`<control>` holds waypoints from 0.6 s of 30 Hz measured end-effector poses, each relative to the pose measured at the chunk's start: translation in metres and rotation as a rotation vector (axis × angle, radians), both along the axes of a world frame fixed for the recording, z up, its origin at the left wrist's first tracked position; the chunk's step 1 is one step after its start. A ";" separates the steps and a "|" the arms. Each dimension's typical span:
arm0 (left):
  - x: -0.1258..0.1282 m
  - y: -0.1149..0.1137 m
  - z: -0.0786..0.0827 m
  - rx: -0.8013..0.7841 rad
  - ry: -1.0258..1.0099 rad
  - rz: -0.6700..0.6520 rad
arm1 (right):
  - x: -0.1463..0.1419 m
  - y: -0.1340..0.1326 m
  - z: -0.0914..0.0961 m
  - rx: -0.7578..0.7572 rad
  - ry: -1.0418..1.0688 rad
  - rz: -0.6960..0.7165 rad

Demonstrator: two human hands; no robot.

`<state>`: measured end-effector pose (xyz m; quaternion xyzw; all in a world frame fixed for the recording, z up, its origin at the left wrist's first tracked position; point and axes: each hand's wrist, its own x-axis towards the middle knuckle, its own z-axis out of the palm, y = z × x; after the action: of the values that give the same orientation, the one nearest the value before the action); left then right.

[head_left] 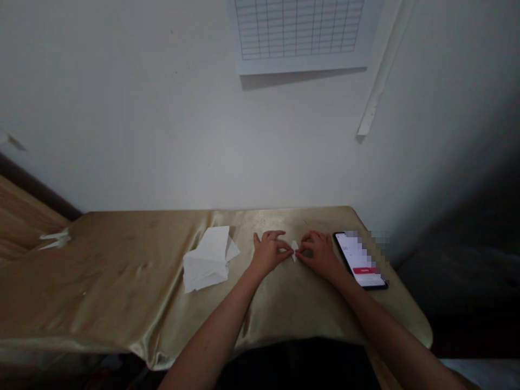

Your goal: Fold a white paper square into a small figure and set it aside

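A small folded piece of white paper (pixel 294 246) is pinched between my two hands, just above or on the gold cloth. My left hand (pixel 270 251) grips its left edge with thumb and forefinger, the other fingers raised. From the other side, my right hand (pixel 319 251) pinches its right edge, fingers curled. The paper is narrow, with a pointed lower end; its exact fold is too small to make out. To the left of my left hand lies a loose pile of white paper sheets (pixel 209 257).
A phone (pixel 361 262) with a lit screen lies right of my right hand. Gold satin cloth (pixel 122 271) covers the table, wrinkled at left. A white wall (pixel 182 135) rises behind, bearing a printed grid sheet (pixel 300 32). A small white scrap (pixel 57 238) sits far left.
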<state>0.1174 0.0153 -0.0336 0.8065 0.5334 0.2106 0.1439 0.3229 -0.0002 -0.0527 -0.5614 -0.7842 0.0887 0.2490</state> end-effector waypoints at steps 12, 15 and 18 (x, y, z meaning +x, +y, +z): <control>0.002 -0.004 0.001 0.132 0.066 -0.099 | 0.003 0.005 -0.005 0.063 0.027 0.037; 0.003 -0.005 0.003 0.156 0.111 -0.091 | 0.004 0.005 -0.002 0.022 0.015 -0.001; 0.003 -0.008 0.006 0.170 0.146 -0.087 | 0.005 0.004 0.003 -0.009 0.007 -0.031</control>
<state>0.1204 0.0075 -0.0274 0.8513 0.4872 0.1894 0.0451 0.3275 0.0037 -0.0496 -0.5741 -0.7743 0.0901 0.2504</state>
